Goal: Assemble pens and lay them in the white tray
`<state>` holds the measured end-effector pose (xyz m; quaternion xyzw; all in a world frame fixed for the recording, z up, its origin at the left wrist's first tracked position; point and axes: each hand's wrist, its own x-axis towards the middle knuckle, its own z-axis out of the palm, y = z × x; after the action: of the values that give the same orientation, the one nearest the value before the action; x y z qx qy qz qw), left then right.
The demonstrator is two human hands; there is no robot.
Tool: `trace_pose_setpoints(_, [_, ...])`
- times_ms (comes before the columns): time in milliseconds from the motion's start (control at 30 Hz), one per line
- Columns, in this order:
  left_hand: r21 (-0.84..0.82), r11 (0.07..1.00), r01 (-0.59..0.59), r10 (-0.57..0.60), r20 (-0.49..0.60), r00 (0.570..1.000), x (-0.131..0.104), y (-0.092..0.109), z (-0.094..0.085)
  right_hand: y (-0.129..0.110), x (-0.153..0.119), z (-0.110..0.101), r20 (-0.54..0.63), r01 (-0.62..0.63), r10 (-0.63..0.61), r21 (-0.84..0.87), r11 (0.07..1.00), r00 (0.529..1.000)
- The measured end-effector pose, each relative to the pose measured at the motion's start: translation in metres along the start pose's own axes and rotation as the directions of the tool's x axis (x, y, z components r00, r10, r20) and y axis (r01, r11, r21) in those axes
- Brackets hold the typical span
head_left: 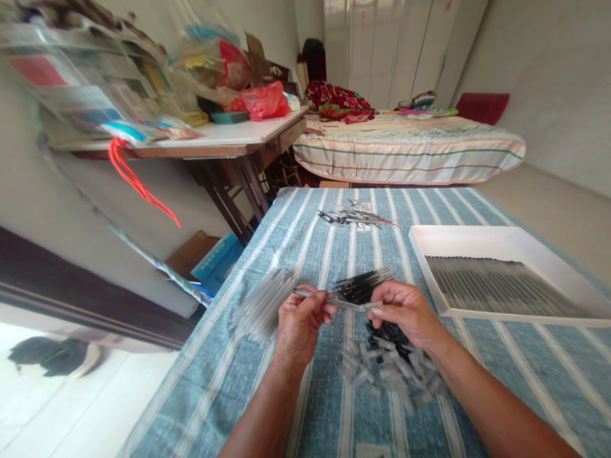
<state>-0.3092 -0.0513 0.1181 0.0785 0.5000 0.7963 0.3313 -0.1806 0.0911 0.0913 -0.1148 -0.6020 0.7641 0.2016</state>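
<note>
A slim, greyish pen [347,305] slants slightly, held aloft; a short, translucent cap [373,305] is at its three-o'clock end, seemingly touching.

Tablecloth [360,249] free beyond black rods [356,289]; tray [477,244] blocks right.

My left hand [305,318] and right hand [405,312] are bare. Forearms [487,391] bare too, up to where the view cuts them, tapering toward the wrists [438,340]. Fine detail too blurred to tell.

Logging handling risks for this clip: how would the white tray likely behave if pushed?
The white tray would probably slide rather than tip, being wide and low-walled. The pens inside might shift, since bare tray shows beyond them.
</note>
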Motion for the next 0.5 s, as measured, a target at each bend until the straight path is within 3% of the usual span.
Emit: trace_pose_setpoints(500, [-0.07,0.997,0.018,-0.018,0.007,1.0,0.0022,-0.0006,-0.0018,0.0048,0.001,-0.0031,-0.027,0.009,-0.008,0.041,0.999,1.0])
